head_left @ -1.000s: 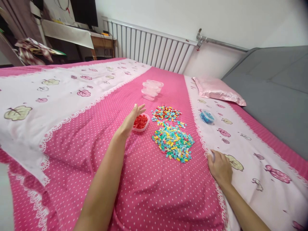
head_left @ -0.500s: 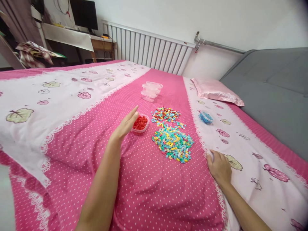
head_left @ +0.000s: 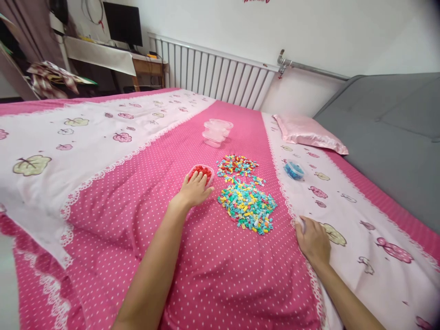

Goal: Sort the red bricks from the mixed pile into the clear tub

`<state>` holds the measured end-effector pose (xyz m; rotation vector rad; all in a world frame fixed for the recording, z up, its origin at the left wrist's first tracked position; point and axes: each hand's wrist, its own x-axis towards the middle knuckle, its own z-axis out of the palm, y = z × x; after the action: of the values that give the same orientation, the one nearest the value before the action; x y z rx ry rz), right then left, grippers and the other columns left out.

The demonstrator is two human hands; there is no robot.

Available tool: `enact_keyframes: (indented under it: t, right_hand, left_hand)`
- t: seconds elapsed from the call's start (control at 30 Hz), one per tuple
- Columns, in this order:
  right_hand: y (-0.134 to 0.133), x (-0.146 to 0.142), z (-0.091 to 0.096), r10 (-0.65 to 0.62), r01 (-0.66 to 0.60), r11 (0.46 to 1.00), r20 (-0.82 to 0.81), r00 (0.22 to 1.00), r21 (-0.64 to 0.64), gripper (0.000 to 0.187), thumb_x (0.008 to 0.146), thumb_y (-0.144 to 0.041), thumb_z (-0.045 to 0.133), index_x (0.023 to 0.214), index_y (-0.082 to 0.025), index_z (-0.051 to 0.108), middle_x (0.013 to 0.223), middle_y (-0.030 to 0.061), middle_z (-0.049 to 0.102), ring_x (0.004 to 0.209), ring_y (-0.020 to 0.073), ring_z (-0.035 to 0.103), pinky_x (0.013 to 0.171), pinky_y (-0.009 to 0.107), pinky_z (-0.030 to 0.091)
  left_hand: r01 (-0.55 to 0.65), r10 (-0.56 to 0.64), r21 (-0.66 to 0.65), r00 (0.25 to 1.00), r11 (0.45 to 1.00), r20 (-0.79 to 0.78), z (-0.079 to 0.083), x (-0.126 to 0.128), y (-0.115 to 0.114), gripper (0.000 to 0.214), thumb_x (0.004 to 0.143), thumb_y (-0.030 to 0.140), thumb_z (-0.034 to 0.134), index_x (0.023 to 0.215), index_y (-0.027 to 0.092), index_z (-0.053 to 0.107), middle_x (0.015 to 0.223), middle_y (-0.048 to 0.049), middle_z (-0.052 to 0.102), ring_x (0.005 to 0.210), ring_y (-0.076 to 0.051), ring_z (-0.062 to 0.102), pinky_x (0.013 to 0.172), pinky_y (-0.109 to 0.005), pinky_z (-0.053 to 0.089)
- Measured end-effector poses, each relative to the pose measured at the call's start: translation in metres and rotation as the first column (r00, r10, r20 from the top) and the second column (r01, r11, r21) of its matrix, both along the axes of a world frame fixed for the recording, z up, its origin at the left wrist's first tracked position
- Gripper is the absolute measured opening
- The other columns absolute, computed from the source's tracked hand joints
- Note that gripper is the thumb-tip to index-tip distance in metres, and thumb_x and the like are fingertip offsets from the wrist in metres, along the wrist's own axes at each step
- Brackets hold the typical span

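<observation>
My left hand [head_left: 195, 189] lies palm down over a small clear plastic tub [head_left: 210, 170], its fingers apart and touching the red plastic pieces [head_left: 201, 171] inside. To the right of it, small colourful plastic pieces form a big heap [head_left: 248, 206] of mostly turquoise, yellow and green. Just behind that sits a smaller heap [head_left: 237, 165] with more red in it. My right hand [head_left: 313, 239] rests on the white strip of the bedspread with its fingers curled. Something pale shows by its thumb; whether it is a fold of cloth or another thing I cannot tell.
Clear, empty-looking tubs [head_left: 217, 132] are stacked beyond the heaps. A round tub of blue pieces [head_left: 294, 170] stands to the right, on the bedspread [head_left: 220, 275]. A pink pillow [head_left: 309, 133] lies by the grey headboard [head_left: 385, 119]. Farther off are a white railing [head_left: 213, 68] and a desk with a monitor [head_left: 123, 25].
My left hand has turned from edge-on beside the tub to palm down, and its fingers have come onto the red pieces. My right hand stays in place.
</observation>
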<state>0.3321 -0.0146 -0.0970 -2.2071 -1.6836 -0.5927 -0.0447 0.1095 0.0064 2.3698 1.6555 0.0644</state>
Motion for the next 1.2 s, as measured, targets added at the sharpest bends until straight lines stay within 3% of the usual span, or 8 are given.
enact_keyframes:
  t: [0.13,0.23,0.43,0.73,0.9,1.07,1.2]
  right_hand:
    - [0.001,0.002,-0.002,0.005,-0.005,1.000,-0.004,1.000,0.006,0.037,0.084,-0.036,0.039,0.105,-0.012,0.058,0.099,0.0125,0.062,0.093,0.0260,0.052,0.082,0.037,0.039]
    - [0.001,0.002,-0.003,0.007,-0.007,1.000,-0.007,1.000,0.014,0.036,0.084,-0.036,0.039,0.104,-0.012,0.058,0.099,0.0122,0.062,0.093,0.0262,0.052,0.082,0.037,0.038]
    - [0.000,-0.001,0.000,-0.017,0.017,1.000,-0.018,1.000,-0.004,0.036,0.085,-0.036,0.040,0.106,-0.013,0.057,0.101,0.0121,0.062,0.093,0.0254,0.051,0.082,0.037,0.038]
    - [0.001,-0.002,0.002,-0.013,0.013,1.000,-0.028,1.000,0.007,0.036,0.084,-0.035,0.040,0.105,-0.012,0.057,0.100,0.0121,0.062,0.093,0.0257,0.052,0.081,0.036,0.038]
    - [0.001,-0.003,0.003,-0.006,0.006,1.000,-0.042,0.999,0.004,0.036,0.085,-0.035,0.039,0.106,-0.012,0.056,0.101,0.0123,0.062,0.094,0.0254,0.052,0.083,0.036,0.037]
    - [0.002,-0.002,0.001,-0.015,0.015,1.000,-0.052,0.999,-0.002,0.036,0.085,-0.036,0.039,0.106,-0.012,0.056,0.101,0.0128,0.061,0.095,0.0254,0.051,0.081,0.037,0.037]
    - [0.002,-0.001,0.000,-0.001,0.001,1.000,-0.052,0.999,0.009,0.036,0.084,-0.036,0.039,0.106,-0.012,0.056,0.100,0.0129,0.062,0.094,0.0257,0.051,0.082,0.038,0.038]
  left_hand:
    - [-0.031,0.009,0.182,0.993,0.983,0.121,0.002,-0.004,0.008,0.059,0.088,0.045,0.027,0.135,0.010,0.035,0.145,-0.0153,0.024,0.135,-0.027,0.013,0.109,-0.044,0.012]
    - [-0.114,0.061,0.293,0.981,0.949,0.183,-0.003,-0.003,0.016,0.061,0.089,0.043,0.027,0.135,0.004,0.032,0.144,-0.0184,0.026,0.135,-0.028,0.016,0.109,-0.044,0.013]
    - [-0.079,0.027,0.339,0.988,0.937,0.154,-0.015,-0.001,0.023,0.055,0.090,0.041,0.024,0.130,0.007,0.041,0.138,-0.0154,0.039,0.130,-0.027,0.028,0.107,-0.046,0.016]
    - [-0.064,0.031,0.320,0.994,0.945,0.110,-0.022,-0.003,0.022,0.063,0.089,0.048,0.023,0.135,0.007,0.035,0.142,-0.0147,0.032,0.133,-0.027,0.023,0.108,-0.047,0.013]
    - [-0.118,0.041,0.358,0.976,0.926,0.216,-0.024,-0.004,0.022,0.060,0.089,0.047,0.024,0.134,0.010,0.038,0.138,-0.0140,0.039,0.131,-0.026,0.028,0.108,-0.045,0.015]
    - [-0.261,-0.021,0.452,0.848,0.853,0.529,-0.030,-0.008,0.024,0.057,0.090,0.046,0.025,0.137,0.013,0.031,0.139,-0.0125,0.039,0.128,-0.020,0.033,0.107,-0.038,0.023]
    - [-0.418,0.009,0.386,0.688,0.822,0.726,-0.038,-0.017,0.024,0.059,0.089,0.050,0.025,0.137,0.016,0.030,0.140,-0.0113,0.036,0.129,-0.019,0.033,0.106,-0.037,0.026]
